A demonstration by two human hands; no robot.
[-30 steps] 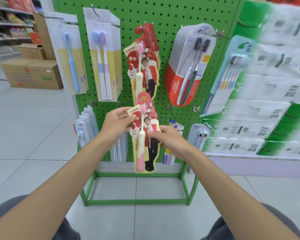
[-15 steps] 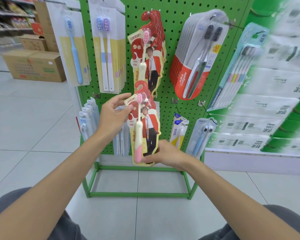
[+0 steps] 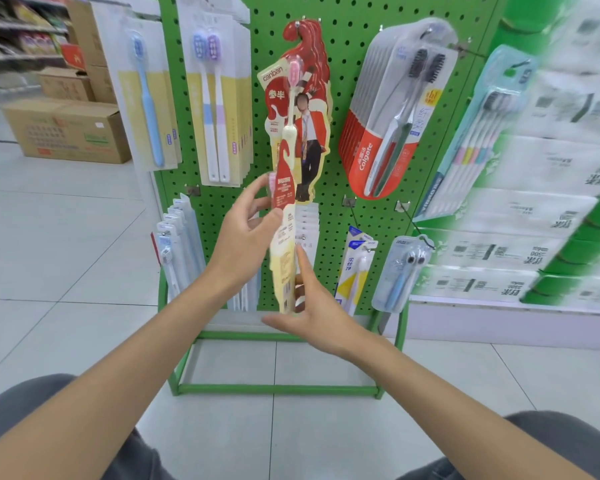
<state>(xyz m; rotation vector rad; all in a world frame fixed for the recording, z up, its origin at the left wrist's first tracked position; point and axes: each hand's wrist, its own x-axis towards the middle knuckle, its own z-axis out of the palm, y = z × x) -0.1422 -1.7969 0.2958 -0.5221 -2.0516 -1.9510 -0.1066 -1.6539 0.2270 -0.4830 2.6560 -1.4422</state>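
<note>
Pack: toothbrush pack [image 3: 285,247] upright, back showing, before pegboard rack [image 3: 355,39].
Left grip [image 3: 245,237]: pinches its middle.
Right grip [image 3: 314,315]: holds lower end.

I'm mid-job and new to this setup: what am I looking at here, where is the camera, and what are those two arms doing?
There is no machine here: the two arms are a person's own. The one picture comes from a wide-angle camera worn on the head, looking forward and down. The left hand pinches the upper part of a red and cream toothbrush card pack, and the right hand holds its lower end; the pack stands nearly edge-on to the camera. Behind it is a green pegboard rack on a white tiled floor. More toothbrush packs hang from it, among them a matching red pack and a red Colgate twin pack. A brown cardboard box sits on the floor at the left.
</note>
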